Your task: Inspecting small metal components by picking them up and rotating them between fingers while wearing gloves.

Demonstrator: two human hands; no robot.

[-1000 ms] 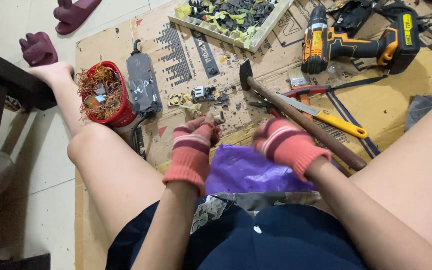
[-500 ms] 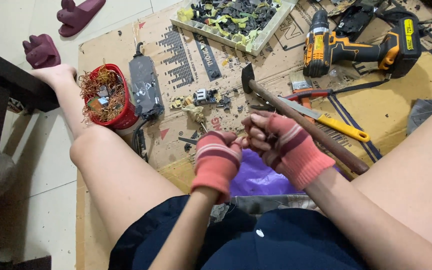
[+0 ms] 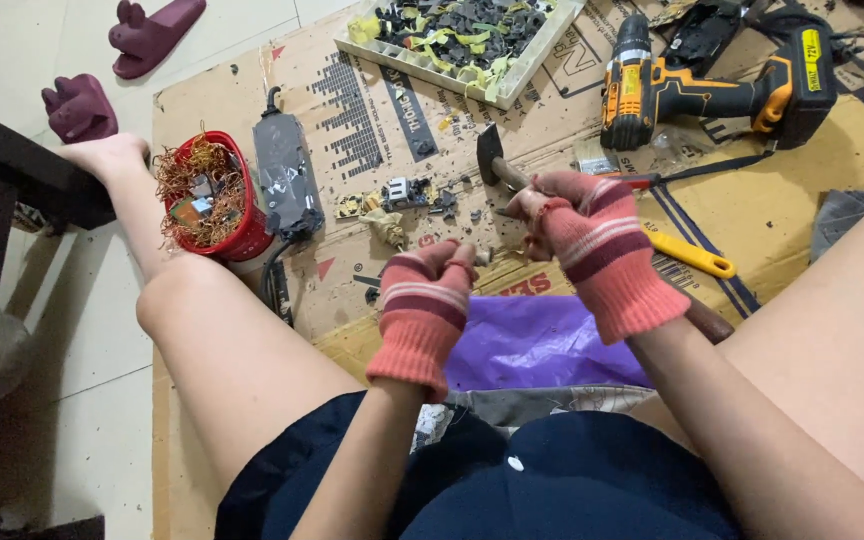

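Both my hands wear pink striped fingerless gloves. My left hand (image 3: 430, 296) is held over the cardboard mat (image 3: 372, 130) and pinches a small grey metal piece (image 3: 481, 257) between its fingertips. My right hand (image 3: 584, 238) is just to its right, fingers curled around the wooden handle of a hammer (image 3: 493, 160). The hammer's dark head lies on the cardboard, and its handle end shows behind my right wrist. A purple plastic sheet (image 3: 542, 345) lies under both hands, between my bare legs.
A red cup of copper wire (image 3: 204, 196) and a dark power adapter (image 3: 285, 180) sit at left. At the back are a tray of scrap parts (image 3: 457, 40) and a yellow-black cordless drill (image 3: 712, 92). A yellow-handled tool (image 3: 694, 257), small broken parts (image 3: 404, 195) and two maroon slippers (image 3: 80, 106) lie around.
My hands, pressed together half a second ago, have drawn apart. The right hand has moved up and right onto the hammer handle; the left keeps the small piece.
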